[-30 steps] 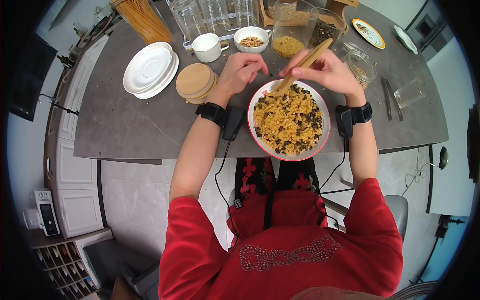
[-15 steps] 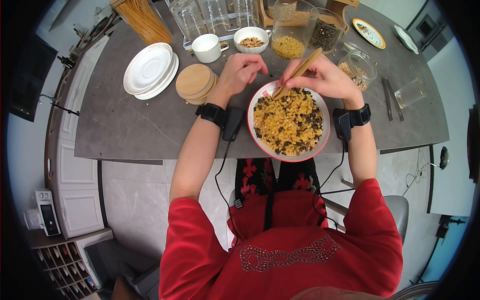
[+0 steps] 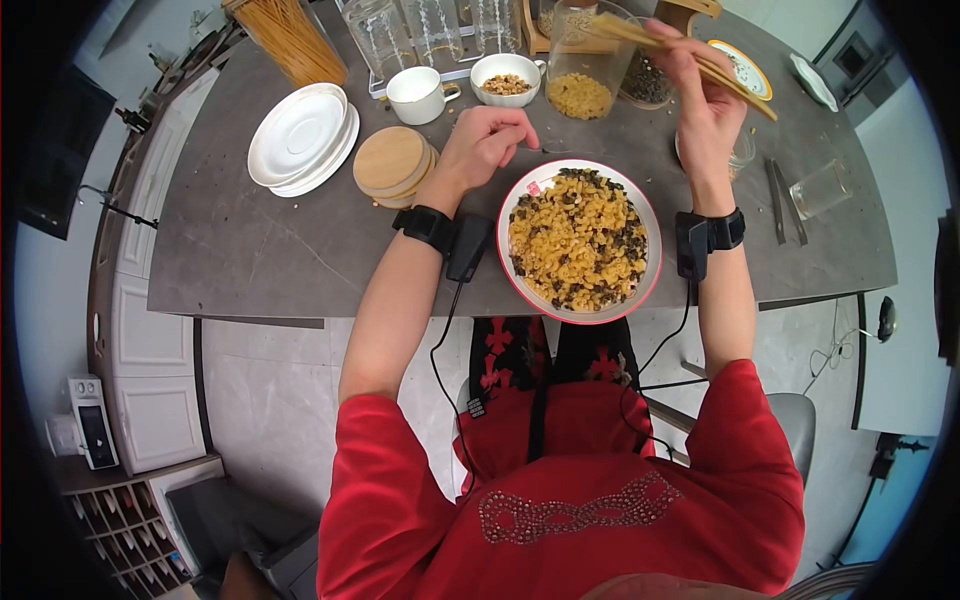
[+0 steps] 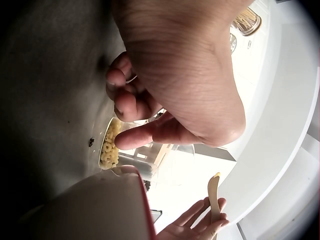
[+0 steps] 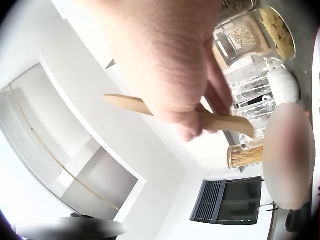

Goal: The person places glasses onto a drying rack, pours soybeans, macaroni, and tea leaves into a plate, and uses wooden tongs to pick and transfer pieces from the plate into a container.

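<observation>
My right hand (image 3: pixel 705 125) grips wooden tongs (image 3: pixel 740 88), raised beyond the bowl's right side; their wood crosses the glass containers behind in the head view. A small yellow bit (image 4: pixel 217 174) sits at the tip of the tongs (image 4: pixel 213 197) in the left wrist view. My left hand (image 3: pixel 482 148) holds nothing; its fingers hang loosely curled over the table, left of the bowl's far rim. A white bowl with a red rim (image 3: pixel 655 215) stands near the table's front edge. It is full of yellow macaroni (image 3: pixel 565 235) mixed with dark bits.
Behind stand a white cup (image 3: pixel 415 95), a white cup of nuts (image 3: pixel 505 83) and a glass container of macaroni (image 3: pixel 580 95). Wooden coasters (image 3: pixel 388 160) and stacked white plates (image 3: pixel 298 135) lie left. Metal tongs (image 3: pixel 785 200) and a glass (image 3: pixel 820 187) lie right.
My right hand has lifted the wooden tongs out of the bowl and moved up and to the right, turning them. My left hand and the bowl have stayed in place.
</observation>
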Tool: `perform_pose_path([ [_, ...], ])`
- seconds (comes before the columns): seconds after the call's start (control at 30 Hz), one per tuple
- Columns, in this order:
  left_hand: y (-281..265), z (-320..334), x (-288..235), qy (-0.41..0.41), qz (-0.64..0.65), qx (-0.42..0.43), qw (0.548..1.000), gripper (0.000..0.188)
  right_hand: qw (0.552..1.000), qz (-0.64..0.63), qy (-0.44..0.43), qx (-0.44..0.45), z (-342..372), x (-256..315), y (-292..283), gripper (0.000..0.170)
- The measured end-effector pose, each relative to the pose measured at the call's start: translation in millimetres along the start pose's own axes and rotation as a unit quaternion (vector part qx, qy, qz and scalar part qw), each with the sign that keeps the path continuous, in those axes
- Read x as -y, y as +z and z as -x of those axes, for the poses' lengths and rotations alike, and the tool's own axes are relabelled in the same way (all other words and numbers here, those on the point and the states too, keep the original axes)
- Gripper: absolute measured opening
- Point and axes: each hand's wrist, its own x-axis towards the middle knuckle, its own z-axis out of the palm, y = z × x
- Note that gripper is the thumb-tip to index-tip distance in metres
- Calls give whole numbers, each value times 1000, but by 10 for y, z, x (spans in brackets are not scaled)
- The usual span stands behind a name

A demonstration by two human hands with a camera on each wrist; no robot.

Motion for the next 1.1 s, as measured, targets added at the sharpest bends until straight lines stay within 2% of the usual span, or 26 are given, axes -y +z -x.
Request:
perform_pose_path([
  [0.07, -9, -1, -6, 0, 4, 3, 1000, 28, 995, 6, -7, -96, -28, -7, 64, 23],
  [0.13, -6, -8, -5, -2, 1, 2, 1000, 27, 997, 1, 4, -82, -25, -3, 22, 28],
  [0.2, -1, -17, -9, -4, 1, 1, 1000, 27, 994, -46, 81, -61, -44, 28, -54, 28],
  [0.33, -15, -8, 3, -6, 3, 2, 1000, 28, 991, -55, 116, -46, -43, 56, -190, 26],
  [0.4, -8, -4, 1, -4, 2, 1, 1000, 28, 983, -70, 161, 57, -29, 92, -223, 23],
  [0.43, -4, -4, -6, -2, 1, -1, 1000, 28, 974, -30, 203, 96, -23, 175, -161, 20],
  [0.47, -2, -3, -14, -2, 1, 1, 1000, 28, 974, -30, 203, 95, 2, 190, -112, 20],
  [0.53, -6, -1, -26, -6, 1, 0, 1000, 28, 937, -24, 240, 253, 54, 190, -18, 19],
  [0.6, -5, -5, -7, -6, 3, 1, 1000, 28, 928, -33, 236, 285, 121, 168, 78, 18],
  [0.67, -1, -5, 2, -6, 5, -1, 1000, 28, 900, -68, 265, 338, 163, 161, 132, 18],
  [0.93, -1, -2, -3, -1, 4, 1, 1000, 27, 901, -32, 245, 358, 192, 159, 151, 17],
  [1.1, -1, 0, 1, -7, 5, 4, 1000, 27, 917, -7, 172, 361, 189, 138, 146, 13],
])
